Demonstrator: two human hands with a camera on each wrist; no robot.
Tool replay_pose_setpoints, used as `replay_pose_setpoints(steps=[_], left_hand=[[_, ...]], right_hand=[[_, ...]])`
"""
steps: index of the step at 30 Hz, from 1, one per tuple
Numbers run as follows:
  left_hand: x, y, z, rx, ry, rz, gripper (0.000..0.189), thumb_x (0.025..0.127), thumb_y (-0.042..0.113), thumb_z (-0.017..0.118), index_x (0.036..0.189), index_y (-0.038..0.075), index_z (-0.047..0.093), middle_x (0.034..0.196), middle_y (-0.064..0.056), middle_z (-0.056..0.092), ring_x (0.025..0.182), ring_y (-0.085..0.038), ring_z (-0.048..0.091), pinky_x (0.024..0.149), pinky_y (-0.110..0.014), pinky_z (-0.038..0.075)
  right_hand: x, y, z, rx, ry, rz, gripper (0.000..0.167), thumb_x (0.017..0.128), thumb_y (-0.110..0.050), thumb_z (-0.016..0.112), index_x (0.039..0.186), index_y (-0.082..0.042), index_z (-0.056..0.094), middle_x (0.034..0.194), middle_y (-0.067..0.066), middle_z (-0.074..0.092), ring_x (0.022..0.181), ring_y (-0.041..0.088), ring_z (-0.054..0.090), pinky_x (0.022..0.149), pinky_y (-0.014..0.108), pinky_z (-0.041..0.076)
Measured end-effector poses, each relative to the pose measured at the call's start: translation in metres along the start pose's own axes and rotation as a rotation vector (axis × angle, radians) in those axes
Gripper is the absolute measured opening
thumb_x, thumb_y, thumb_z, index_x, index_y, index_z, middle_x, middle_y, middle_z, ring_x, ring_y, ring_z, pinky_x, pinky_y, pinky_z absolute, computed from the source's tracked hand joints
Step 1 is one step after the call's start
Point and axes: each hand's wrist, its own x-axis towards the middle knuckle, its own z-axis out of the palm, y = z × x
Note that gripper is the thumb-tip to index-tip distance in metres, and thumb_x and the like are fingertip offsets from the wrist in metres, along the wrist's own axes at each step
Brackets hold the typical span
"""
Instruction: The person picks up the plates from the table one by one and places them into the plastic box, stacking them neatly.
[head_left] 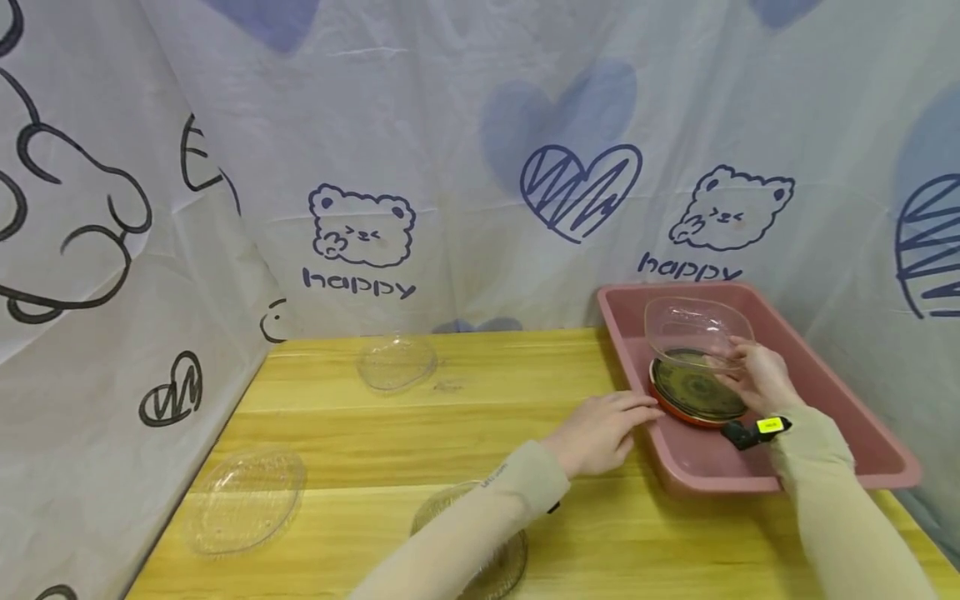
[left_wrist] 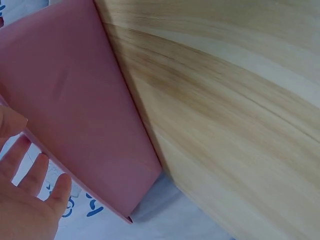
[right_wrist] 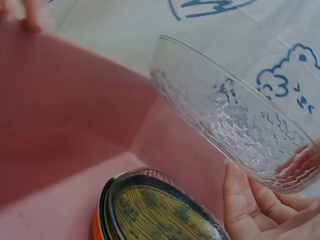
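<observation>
A clear textured glass bowl [head_left: 686, 323] is held at its right side by my right hand [head_left: 763, 379]. Tilted in the right wrist view, the bowl [right_wrist: 225, 120] hangs above a stack of plates [head_left: 697, 390] inside the pink plastic tub [head_left: 705, 462]. A dark patterned dish [right_wrist: 160, 207] tops the stack, with an orange-red edge lower down. My left hand [head_left: 606, 429] is at the tub's left rim, fingers extended and fingertips at the edge. In the left wrist view, the left hand [left_wrist: 32, 200] shows fingers slightly spread beside the rim.
On the wooden table [head_left: 345, 450] lie a small clear dish [head_left: 397, 367] at the back and a larger clear dish [head_left: 247, 504] at the left. Another clear dish [head_left: 506, 567] is partly hidden under my left forearm. A printed white curtain [head_left: 465, 183] hangs behind.
</observation>
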Motion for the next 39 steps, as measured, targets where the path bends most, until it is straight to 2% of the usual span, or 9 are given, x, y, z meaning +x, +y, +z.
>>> replay_pose_setpoints(steps=[2,4,6,8,16,19,23,28,39], left_hand=[[-0.001,0.0,0.001,0.004,-0.004,-0.001,0.054,0.1,0.015,0.055,0.152,0.026,0.045,0.161,0.008,0.041,0.15,-0.013,0.038,0.124,-0.032,0.033],[-0.001,0.0,0.001,0.006,-0.005,-0.002,0.054,0.1,0.015,0.055,0.152,0.027,0.045,0.161,0.008,0.041,0.151,-0.013,0.036,0.124,-0.033,0.034],[-0.002,0.0,0.001,0.005,-0.003,-0.002,0.054,0.1,0.014,0.055,0.151,0.027,0.046,0.161,0.009,0.041,0.151,-0.013,0.036,0.125,-0.033,0.033],[-0.002,0.0,0.001,0.003,-0.001,0.001,0.054,0.1,0.013,0.054,0.151,0.027,0.047,0.161,0.009,0.041,0.151,-0.012,0.035,0.125,-0.032,0.032],[0.0,0.0,0.002,-0.01,0.019,0.019,0.054,0.099,0.01,0.054,0.15,0.026,0.049,0.16,0.008,0.042,0.15,-0.012,0.037,0.124,-0.032,0.035],[0.0,-0.001,0.0,-0.009,0.023,0.022,0.055,0.097,0.009,0.055,0.149,0.025,0.049,0.159,0.007,0.044,0.15,-0.013,0.039,0.124,-0.032,0.034],[-0.001,-0.001,-0.001,-0.008,0.013,0.021,0.055,0.097,0.009,0.055,0.15,0.025,0.049,0.159,0.007,0.044,0.15,-0.013,0.039,0.124,-0.031,0.033],[-0.001,-0.002,-0.002,-0.01,0.009,0.024,0.056,0.097,0.008,0.056,0.15,0.025,0.049,0.16,0.007,0.043,0.15,-0.013,0.039,0.124,-0.03,0.032],[-0.001,-0.002,-0.002,0.004,0.008,0.038,0.057,0.096,0.007,0.056,0.15,0.024,0.049,0.159,0.006,0.044,0.149,-0.013,0.04,0.124,-0.028,0.033]], right_hand=[[0.001,-0.001,-0.003,-0.004,-0.011,0.015,0.074,0.105,-0.008,0.031,0.16,-0.02,-0.016,0.088,-0.016,0.074,0.082,0.002,0.072,0.129,0.033,0.023],[0.001,-0.001,-0.006,-0.003,-0.027,0.029,0.074,0.105,-0.009,0.03,0.16,-0.021,-0.018,0.089,-0.016,0.074,0.083,0.003,0.072,0.112,0.026,0.043],[0.001,-0.002,-0.01,-0.014,-0.027,0.034,0.073,0.106,-0.01,0.03,0.16,-0.021,-0.018,0.089,-0.016,0.075,0.083,0.003,0.073,0.087,0.021,0.05],[0.001,-0.002,-0.015,-0.018,-0.023,0.033,0.072,0.106,-0.01,0.028,0.16,-0.02,-0.018,0.088,-0.016,0.075,0.082,0.004,0.073,0.074,0.019,0.052],[0.004,-0.003,-0.035,-0.108,0.021,0.007,0.071,0.102,-0.006,0.026,0.159,-0.013,-0.017,0.08,-0.017,0.073,0.077,0.005,0.074,0.069,0.02,0.059],[0.007,-0.003,-0.04,-0.133,0.038,0.012,0.071,0.102,-0.007,0.028,0.163,-0.018,-0.007,0.079,-0.016,0.073,0.076,0.007,0.074,0.068,0.022,0.058],[0.01,-0.001,-0.043,-0.226,0.04,0.04,0.065,0.105,-0.012,0.027,0.163,-0.009,-0.002,0.079,-0.017,0.073,0.075,0.006,0.073,0.067,0.022,0.056],[0.012,0.002,-0.045,-0.332,0.044,0.052,0.066,0.106,-0.019,0.028,0.161,0.0,-0.005,0.079,-0.018,0.071,0.074,0.003,0.072,0.067,0.02,0.057],[0.01,0.003,-0.047,-0.438,0.071,0.113,0.064,0.107,-0.02,0.023,0.16,0.001,-0.007,0.078,-0.022,0.067,0.076,0.001,0.072,0.072,0.019,0.058]])
